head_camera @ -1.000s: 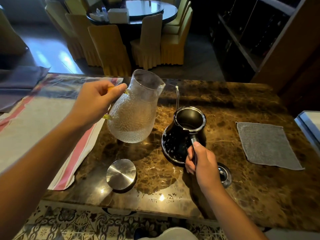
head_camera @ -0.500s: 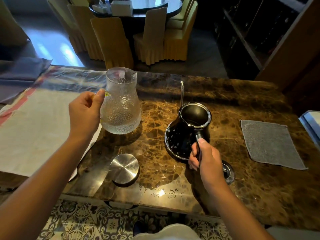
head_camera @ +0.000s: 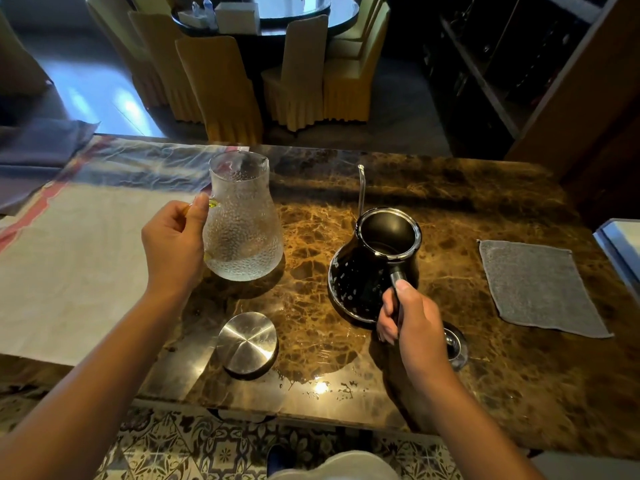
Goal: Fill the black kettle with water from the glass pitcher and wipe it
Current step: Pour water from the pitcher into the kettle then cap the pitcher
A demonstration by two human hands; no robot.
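Both hands grip: left hand point(head_camera: 173, 244) grasps the fragile, slippery glass pitcher point(head_camera: 242, 223) by its handle; right hand point(head_camera: 412, 323) clasps the stiff black kettle point(head_camera: 367, 271) handle.

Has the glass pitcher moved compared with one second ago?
Yes. The glass pitcher was tilted toward the black kettle; now it stands upright in the left hand, farther left from the kettle, above the marble table.
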